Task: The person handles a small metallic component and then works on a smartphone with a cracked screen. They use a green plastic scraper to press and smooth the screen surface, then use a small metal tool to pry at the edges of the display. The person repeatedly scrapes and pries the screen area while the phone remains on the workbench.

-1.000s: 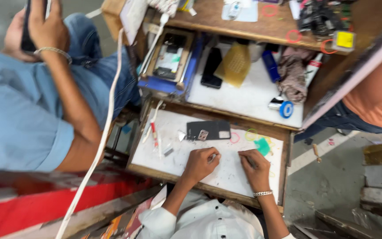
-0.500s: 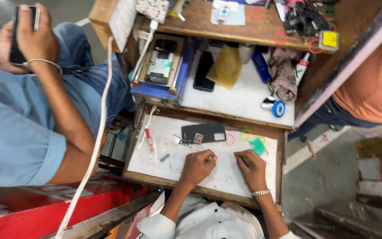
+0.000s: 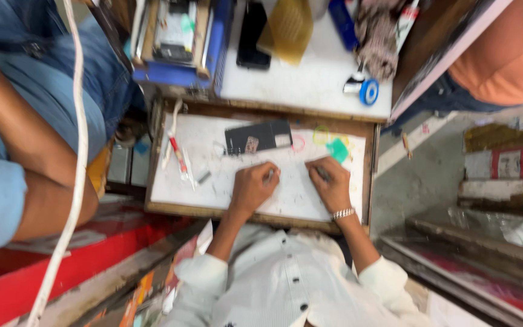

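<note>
Your left hand [image 3: 252, 188] rests curled on the white wood-framed tray [image 3: 213, 151]; your right hand [image 3: 332, 184] pinches a small dark tool [image 3: 322, 174]; the flat black phone [image 3: 258, 136] lies just beyond.

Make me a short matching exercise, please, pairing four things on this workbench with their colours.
Things:
1. tape roll
2. flat device beyond the hands
3. pen-like tool at the tray's left
4. small flat piece beyond the right hand

Colours:
A. red and white
B. green
C. blue
D. black

Pairs: 1-C, 2-D, 3-A, 4-B
</note>
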{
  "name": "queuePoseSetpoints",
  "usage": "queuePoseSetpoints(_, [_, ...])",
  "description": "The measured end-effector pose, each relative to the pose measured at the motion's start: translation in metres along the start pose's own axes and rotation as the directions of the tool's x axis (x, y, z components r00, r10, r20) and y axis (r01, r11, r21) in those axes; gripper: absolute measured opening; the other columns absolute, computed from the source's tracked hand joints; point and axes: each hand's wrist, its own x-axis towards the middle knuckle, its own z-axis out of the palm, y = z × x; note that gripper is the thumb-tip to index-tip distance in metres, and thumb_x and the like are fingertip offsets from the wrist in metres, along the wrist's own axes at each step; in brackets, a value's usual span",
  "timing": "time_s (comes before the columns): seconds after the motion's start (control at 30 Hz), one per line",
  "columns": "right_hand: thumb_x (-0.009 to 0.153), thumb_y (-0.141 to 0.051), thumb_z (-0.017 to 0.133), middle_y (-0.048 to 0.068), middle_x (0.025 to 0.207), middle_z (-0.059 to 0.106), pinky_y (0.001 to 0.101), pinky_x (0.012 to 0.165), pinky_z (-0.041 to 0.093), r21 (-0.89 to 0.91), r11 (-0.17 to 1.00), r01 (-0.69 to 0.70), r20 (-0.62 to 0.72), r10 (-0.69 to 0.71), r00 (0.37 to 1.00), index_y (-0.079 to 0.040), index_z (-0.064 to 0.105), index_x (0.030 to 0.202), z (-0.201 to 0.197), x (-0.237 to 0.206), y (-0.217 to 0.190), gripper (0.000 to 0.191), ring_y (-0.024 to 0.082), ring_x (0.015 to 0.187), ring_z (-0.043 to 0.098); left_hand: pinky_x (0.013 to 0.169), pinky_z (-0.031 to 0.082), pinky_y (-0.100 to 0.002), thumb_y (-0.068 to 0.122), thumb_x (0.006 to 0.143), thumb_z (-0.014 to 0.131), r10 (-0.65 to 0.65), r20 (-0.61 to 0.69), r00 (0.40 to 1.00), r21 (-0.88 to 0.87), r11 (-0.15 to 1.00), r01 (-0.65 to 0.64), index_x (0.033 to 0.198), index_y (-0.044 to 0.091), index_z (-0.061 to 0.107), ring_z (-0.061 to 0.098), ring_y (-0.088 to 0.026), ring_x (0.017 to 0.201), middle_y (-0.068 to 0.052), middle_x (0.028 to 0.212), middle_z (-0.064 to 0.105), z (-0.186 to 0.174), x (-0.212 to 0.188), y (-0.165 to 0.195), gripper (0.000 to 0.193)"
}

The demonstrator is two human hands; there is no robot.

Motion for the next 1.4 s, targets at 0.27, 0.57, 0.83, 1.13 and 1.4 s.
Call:
queuePoseSetpoints(0.27, [0.085, 0.002, 0.079, 0.010, 0.091, 0.075, 0.0312, 0.075, 0.056, 0.024, 1.000, 0.012, 0.010, -0.012, 1.000, -0.002, 0.076, 0.093, 0.000, 0.015, 0.005, 0.010, 0.021, 0.083, 0.072, 0.050, 0.039, -0.037, 0.013, 0.091, 0.074, -0.086, 0.099, 0.991, -0.048, 0.995, 0.091, 0.087, 0.003, 0.070, 0.047, -0.023, 0.047, -0.011, 0.055, 0.051, -0.007, 0.020, -0.012, 0.011])
queuePoseSetpoints(0.57, [0.085, 0.001, 0.082, 0.010, 0.091, 0.076, 0.0306, 0.075, 0.056, 0.003, 1.000, 0.020, -0.030, -0.020, 0.999, -0.001, 0.076, 0.093, 0.004, 0.019, 0.003, 0.010, 0.019, 0.083, 0.072, 0.047, 0.037, -0.034, 0.011, 0.091, 0.074, 0.006, 0.019, 1.000, -0.046, 0.999, -0.005, 0.085, 0.004, 0.070, 0.047, -0.017, 0.045, -0.006, 0.056, 0.053, -0.004, 0.020, -0.011, 0.010])
queuePoseSetpoints(0.83, [0.086, 0.000, 0.083, 0.010, 0.093, 0.076, 0.0296, 0.076, 0.056, 0.025, 0.999, 0.023, -0.045, -0.022, 0.999, 0.000, 0.075, 0.093, 0.004, 0.016, 0.008, 0.011, 0.019, 0.083, 0.072, 0.047, 0.039, -0.032, 0.012, 0.091, 0.075, 0.008, 0.020, 1.000, -0.001, 1.000, -0.008, 0.083, 0.005, 0.069, 0.049, -0.016, 0.045, -0.004, 0.056, 0.056, -0.001, 0.019, -0.012, 0.012])
queuePoseSetpoints(1.13, [0.086, -0.002, 0.083, 0.010, 0.093, 0.076, 0.0291, 0.074, 0.056, 0.032, 0.999, -0.024, -0.038, 0.026, 0.999, 0.000, 0.075, 0.094, 0.005, 0.015, 0.010, 0.012, 0.017, 0.082, 0.072, 0.047, 0.039, -0.032, 0.013, 0.091, 0.075, -0.005, 0.006, 1.000, 0.004, 1.000, 0.005, 0.083, 0.006, 0.070, 0.050, -0.015, 0.045, -0.004, 0.057, 0.058, -0.001, 0.019, -0.011, 0.012])
queuePoseSetpoints(1.4, [0.085, -0.003, 0.084, 0.010, 0.093, 0.076, 0.0288, 0.074, 0.056, 0.018, 0.999, -0.033, -0.033, 0.034, 0.999, -0.001, 0.075, 0.094, 0.004, 0.015, 0.009, 0.013, 0.017, 0.082, 0.072, 0.048, 0.041, -0.032, 0.014, 0.091, 0.074, -0.013, 0.007, 1.000, 0.005, 1.000, 0.013, 0.085, 0.006, 0.070, 0.053, -0.016, 0.047, -0.005, 0.059, 0.060, -0.001, 0.019, -0.009, 0.011])
